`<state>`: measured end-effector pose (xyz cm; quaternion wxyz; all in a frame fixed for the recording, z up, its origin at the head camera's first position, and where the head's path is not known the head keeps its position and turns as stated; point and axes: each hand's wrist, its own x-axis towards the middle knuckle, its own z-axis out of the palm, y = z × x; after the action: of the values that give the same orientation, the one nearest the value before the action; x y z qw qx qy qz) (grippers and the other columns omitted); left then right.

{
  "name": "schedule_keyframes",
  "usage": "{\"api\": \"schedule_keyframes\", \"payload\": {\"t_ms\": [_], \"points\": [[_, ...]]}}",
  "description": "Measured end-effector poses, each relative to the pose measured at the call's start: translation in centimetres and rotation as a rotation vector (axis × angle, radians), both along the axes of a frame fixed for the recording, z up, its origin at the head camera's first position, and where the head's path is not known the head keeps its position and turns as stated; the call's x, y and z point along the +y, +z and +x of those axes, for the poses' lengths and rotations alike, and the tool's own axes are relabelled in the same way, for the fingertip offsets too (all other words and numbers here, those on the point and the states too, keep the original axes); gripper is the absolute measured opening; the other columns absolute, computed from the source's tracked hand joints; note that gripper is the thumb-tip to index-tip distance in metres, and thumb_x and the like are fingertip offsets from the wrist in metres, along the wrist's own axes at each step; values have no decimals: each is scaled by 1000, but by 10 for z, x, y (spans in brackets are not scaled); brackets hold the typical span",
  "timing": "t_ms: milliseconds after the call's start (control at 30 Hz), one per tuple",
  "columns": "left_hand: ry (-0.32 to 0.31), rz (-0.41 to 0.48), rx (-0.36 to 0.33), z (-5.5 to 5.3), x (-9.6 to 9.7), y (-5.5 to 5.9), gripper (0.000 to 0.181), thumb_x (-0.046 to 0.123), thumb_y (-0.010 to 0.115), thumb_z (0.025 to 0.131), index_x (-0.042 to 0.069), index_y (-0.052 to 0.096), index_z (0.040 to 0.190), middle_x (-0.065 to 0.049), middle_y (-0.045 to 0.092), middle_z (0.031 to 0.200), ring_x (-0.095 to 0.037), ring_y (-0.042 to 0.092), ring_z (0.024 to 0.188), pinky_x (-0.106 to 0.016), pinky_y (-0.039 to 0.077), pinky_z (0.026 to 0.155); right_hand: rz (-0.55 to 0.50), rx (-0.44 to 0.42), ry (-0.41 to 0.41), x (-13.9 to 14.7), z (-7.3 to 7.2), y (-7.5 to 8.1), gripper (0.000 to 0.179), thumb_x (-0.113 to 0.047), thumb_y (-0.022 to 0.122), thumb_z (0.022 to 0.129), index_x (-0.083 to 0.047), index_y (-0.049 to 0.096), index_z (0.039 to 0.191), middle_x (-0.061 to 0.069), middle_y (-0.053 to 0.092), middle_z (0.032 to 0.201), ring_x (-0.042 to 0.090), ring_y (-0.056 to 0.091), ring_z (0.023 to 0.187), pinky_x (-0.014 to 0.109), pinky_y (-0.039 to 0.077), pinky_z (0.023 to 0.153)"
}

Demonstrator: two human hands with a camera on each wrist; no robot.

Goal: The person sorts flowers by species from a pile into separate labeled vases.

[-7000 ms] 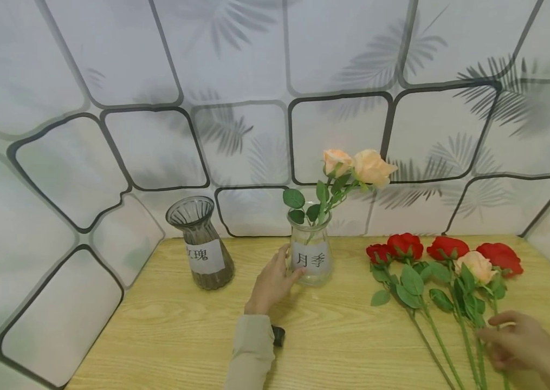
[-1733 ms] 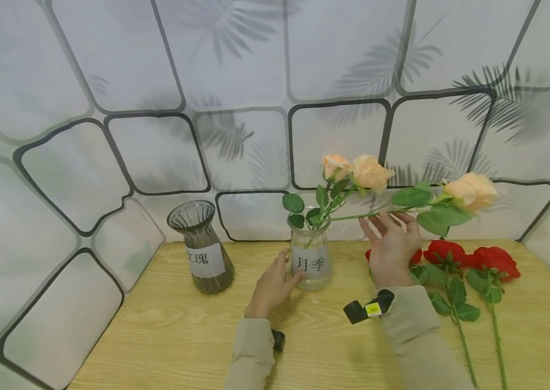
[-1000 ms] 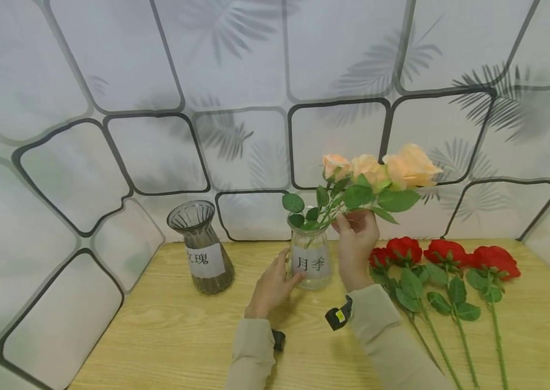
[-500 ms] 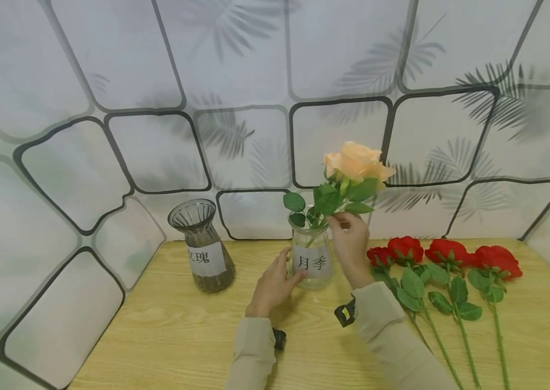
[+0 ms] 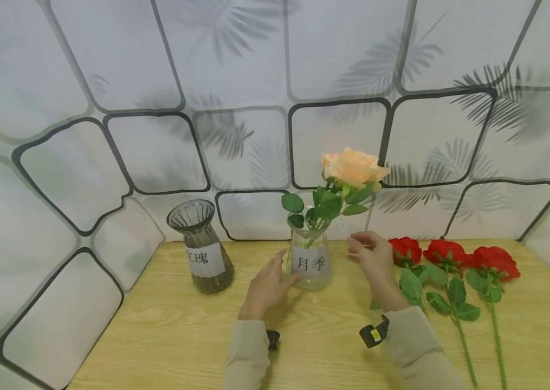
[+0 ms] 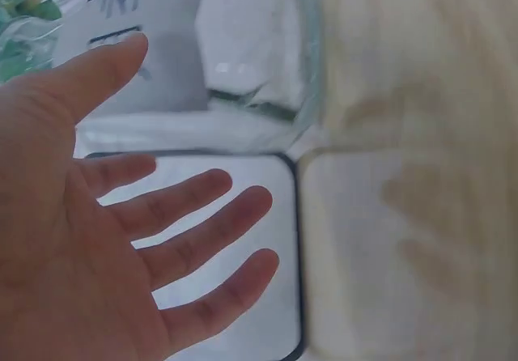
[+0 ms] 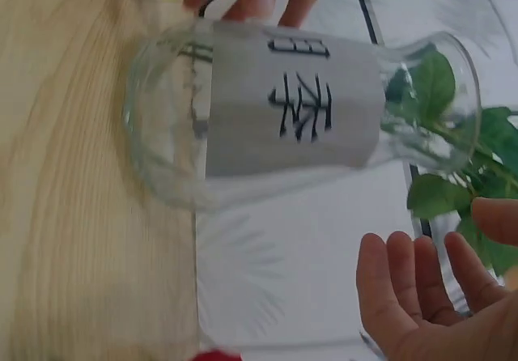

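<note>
A clear glass vase (image 5: 311,279) with a white label in dark characters stands upright near the wall. Peach roses (image 5: 354,168) with green leaves (image 5: 328,205) lean right out of its mouth. Beside the vase's left side is my left hand (image 5: 267,287); in the left wrist view its fingers (image 6: 206,239) are spread and hold nothing, and I cannot tell whether the thumb touches the glass. My right hand (image 5: 374,262) is to the vase's right, apart from it, fingers loosely bent around nothing. Red roses (image 5: 494,261) lie on the table at right, partly hidden by that hand.
A grey ribbed glass vase (image 5: 206,257) with a white label stands to the left, with no flowers in it. Behind the wooden table (image 5: 167,336) rises a patterned wall covering (image 5: 235,162). The red roses' stems (image 5: 499,346) point toward the table's front.
My right hand brought a peach rose from the right-hand pile into the clear vase, let go and drew back down and right. My left hand has shifted slightly left.
</note>
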<state>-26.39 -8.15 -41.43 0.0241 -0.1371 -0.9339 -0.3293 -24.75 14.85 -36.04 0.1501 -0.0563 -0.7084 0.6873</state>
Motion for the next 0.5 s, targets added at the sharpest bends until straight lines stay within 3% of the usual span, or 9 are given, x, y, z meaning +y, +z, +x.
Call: {"api": "schedule_keyframes", "payload": {"t_ms": [67,133,300,367,500], "points": [[4,-62,46,5,-8,6,72,49,61,100,6,41,153,-24,52,145,-43,56,125,-58,48,98,23,4,-1,11,6,-1,23,-4,62,100,13,60,116,-1,63,87,8,65,77,22,58,72],[7,-113,138,11,-17,12,62,42,64,100,5,50,147,-22,57,139,-41,61,117,-56,52,92,43,8,10,24,13,-1,23,-4,62,100,13,60,115,-3,64,85,6,65,75,22,58,71],[22,-177,538,28,-47,27,37,25,75,94,2,69,122,-14,72,109,-27,71,83,-40,58,66,118,-10,50,57,27,-1,26,-9,62,102,11,59,118,-10,65,88,3,66,75,22,58,72],[39,-177,654,35,-61,32,31,20,78,92,1,71,116,-12,73,96,-21,67,69,-34,55,57,168,-22,54,69,32,-1,29,-13,62,102,10,59,120,-9,66,91,2,65,77,24,58,74],[84,-164,712,48,-87,38,29,13,78,90,-2,71,114,-14,72,94,-21,66,67,-33,55,55,215,-28,49,93,41,-2,28,-19,64,102,3,63,117,-10,67,94,1,65,80,25,58,73]]}}
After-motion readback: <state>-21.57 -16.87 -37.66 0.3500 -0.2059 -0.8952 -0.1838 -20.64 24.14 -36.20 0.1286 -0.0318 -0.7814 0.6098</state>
